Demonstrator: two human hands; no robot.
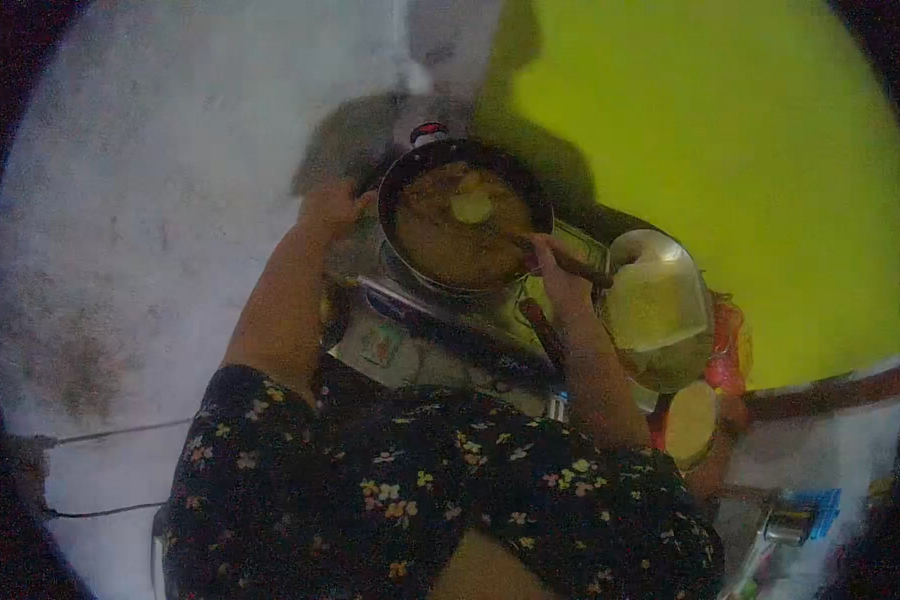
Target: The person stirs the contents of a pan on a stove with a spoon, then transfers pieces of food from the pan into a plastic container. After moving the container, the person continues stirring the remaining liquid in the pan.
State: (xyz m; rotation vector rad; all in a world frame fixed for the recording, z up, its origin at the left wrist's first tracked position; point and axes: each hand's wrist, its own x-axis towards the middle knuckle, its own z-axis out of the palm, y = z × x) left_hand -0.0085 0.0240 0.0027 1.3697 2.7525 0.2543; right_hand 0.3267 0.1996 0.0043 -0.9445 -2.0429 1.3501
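A dark round pot point(402, 190) full of brownish food stands on a small stove point(440, 335) in the middle of the head view. A pale round piece point(471, 207) lies on top of the food. My right hand point(560, 275) is closed around a wooden-handled spoon point(582, 266) whose end reaches into the pot. My left hand point(332, 207) rests against the pot's left rim, at its handle; how firmly it grips is unclear.
A metal bowl point(660, 300) with pale contents sits right of the pot, with a red thing point(727, 350) beside it. A bright green wall point(730, 150) fills the right. A grey wall point(150, 200) lies left, with cables point(110, 432) low down.
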